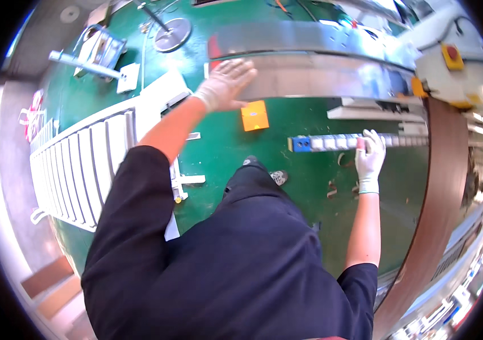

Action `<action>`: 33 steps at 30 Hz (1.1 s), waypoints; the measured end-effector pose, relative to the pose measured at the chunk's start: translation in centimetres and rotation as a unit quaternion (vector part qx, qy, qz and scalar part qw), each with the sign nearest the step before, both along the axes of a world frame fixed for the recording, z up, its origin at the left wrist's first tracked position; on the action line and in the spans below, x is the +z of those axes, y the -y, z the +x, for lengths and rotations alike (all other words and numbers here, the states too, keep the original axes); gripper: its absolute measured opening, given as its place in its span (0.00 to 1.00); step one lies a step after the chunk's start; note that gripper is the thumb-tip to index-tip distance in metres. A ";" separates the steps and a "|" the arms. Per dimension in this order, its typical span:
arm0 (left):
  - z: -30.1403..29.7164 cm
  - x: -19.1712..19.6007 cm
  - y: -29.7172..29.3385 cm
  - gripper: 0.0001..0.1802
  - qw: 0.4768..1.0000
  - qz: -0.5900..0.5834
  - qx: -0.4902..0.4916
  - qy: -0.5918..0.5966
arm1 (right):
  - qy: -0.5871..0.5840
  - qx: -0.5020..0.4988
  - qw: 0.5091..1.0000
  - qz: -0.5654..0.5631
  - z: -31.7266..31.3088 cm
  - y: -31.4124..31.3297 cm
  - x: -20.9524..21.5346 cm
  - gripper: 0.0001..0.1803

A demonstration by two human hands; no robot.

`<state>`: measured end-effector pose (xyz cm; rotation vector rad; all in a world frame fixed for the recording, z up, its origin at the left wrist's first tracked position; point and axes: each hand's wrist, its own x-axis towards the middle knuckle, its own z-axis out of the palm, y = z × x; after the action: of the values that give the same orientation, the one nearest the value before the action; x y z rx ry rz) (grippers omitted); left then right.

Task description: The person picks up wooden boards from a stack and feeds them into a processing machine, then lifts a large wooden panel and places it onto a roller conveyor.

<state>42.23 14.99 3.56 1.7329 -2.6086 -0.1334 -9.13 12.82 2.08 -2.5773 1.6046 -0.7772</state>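
My left hand [227, 86], in a pale glove, reaches out with its fingers stretched over the left end of a long, shiny, brownish flat surface [321, 75]. Whether the palm rests on it or hovers just above, I cannot tell. It holds nothing that I can see. My right hand [370, 156], in a white glove, hangs lower on the right with its fingers loosely bent and the thumb apart. Nothing shows in it. Behind this hand runs a narrow roller track [332, 143] with a blue end piece; contact with it is unclear.
An orange box-like piece [254, 116] is below the flat surface. A white slatted rack [91, 164] stands left. A brown panel [445, 187] curves along the right, below a yellow control box with a red button [452, 56]. A round-based stand [172, 35] is at the far left.
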 end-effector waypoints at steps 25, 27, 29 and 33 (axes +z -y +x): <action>0.8 0.2 0.3 0.49 0.993 -0.016 0.018 -0.117 | -0.022 -0.177 0.964 0.195 0.8 6.7 -4.2 0.38; 0.6 0.5 0.3 0.49 0.993 -0.005 0.017 -0.113 | -0.045 -0.179 0.962 0.199 0.8 6.7 -4.0 0.38; 0.9 0.5 0.0 0.49 0.993 -0.009 0.024 -0.111 | -0.054 -0.181 0.963 0.192 1.2 6.7 -3.8 0.38; 1.1 0.5 -0.4 0.48 0.992 -0.031 0.021 -0.117 | -0.057 -0.174 0.964 0.193 1.4 6.6 -3.5 0.38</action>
<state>43.34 15.36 4.08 1.6409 -2.3823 -0.2376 -7.68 6.23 -1.41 -2.1314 2.0369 -0.2812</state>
